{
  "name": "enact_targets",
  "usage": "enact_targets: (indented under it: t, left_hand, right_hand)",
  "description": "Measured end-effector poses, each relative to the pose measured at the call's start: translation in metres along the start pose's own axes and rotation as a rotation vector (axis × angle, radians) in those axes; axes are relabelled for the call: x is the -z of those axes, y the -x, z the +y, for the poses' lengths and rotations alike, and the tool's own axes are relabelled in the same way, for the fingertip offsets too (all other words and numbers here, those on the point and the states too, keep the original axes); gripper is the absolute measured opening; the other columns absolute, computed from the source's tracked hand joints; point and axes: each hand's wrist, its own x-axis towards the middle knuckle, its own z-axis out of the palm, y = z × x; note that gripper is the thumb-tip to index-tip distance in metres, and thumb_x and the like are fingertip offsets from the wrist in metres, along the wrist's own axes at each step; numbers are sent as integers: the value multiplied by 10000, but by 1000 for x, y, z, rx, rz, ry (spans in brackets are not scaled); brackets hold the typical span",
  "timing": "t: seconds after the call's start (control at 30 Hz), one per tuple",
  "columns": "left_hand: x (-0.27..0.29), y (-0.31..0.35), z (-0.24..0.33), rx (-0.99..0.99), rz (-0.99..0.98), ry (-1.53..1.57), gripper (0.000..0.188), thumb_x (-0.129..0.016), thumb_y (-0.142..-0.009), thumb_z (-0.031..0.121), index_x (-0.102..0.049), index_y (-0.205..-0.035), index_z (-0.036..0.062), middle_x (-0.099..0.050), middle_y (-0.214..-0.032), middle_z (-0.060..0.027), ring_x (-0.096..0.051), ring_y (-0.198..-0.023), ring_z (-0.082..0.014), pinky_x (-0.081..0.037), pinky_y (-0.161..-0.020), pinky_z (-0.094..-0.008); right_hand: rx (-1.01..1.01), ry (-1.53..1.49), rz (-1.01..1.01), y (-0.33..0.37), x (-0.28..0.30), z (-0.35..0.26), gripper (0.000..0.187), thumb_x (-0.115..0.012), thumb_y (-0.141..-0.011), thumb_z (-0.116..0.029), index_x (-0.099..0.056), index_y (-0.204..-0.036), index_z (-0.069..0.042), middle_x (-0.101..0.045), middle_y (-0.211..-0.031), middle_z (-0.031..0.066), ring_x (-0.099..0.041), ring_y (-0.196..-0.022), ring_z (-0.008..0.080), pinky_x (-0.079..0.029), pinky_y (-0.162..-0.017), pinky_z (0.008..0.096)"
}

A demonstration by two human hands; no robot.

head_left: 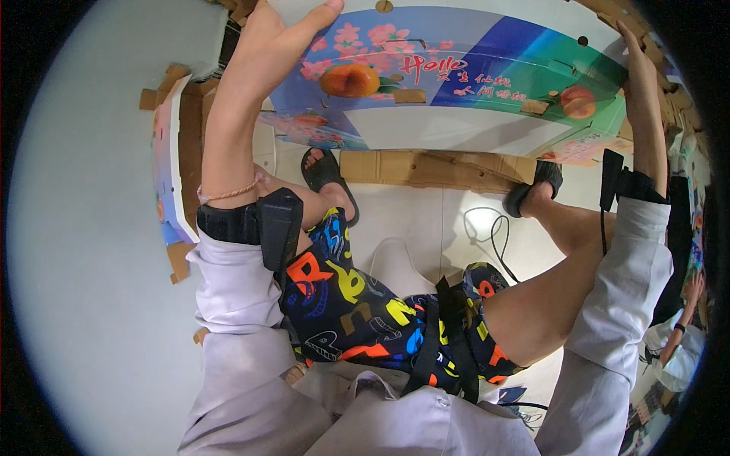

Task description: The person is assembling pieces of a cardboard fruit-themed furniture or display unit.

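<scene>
A large cardboard fruit box spans the top of the view, printed with peaches and pink blossoms on blue, green and white. At its upper left edge, my left hand grips it with the thumb over the rim; the other fingers are cut off or hidden. My right hand holds the right end, its fingertips by the upper corner and most of its fingers out of sight behind the wrist. The box is tilted, with its printed side toward me and its lower edge above the floor near my feet.
Another printed carton with brown flaps stands at left by the white wall. A brown cardboard piece lies between my sandals. A black cable loops over the tiled floor. At far right, a co-worker's hand is near more printed cartons.
</scene>
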Motion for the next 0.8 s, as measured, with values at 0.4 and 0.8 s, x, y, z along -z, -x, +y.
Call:
enact_targets:
  t: [0.4,0.8]
  left_hand:
    - [0,4,4,33,11,-11,497,-566,-866,268,-454,-1225,-57,-546,-1130,-175,-513,-1042,-229,-413,-886,-323]
    - [-2,5,8,16,17,9,496,-574,-863,260,-456,-1233,-48,-547,-1145,-160,-503,-1062,-215,-403,-901,-320]
  right_hand:
    - [69,8,-24,8,1,0,564,-481,-875,-503,-511,-1269,-101,-526,-1008,129,-473,-900,192,-375,-822,334]
    - [1,-9,9,10,-1,-3,617,-513,-848,-527,-508,-1262,-69,-542,-1003,143,-495,-921,201,-390,-841,355]
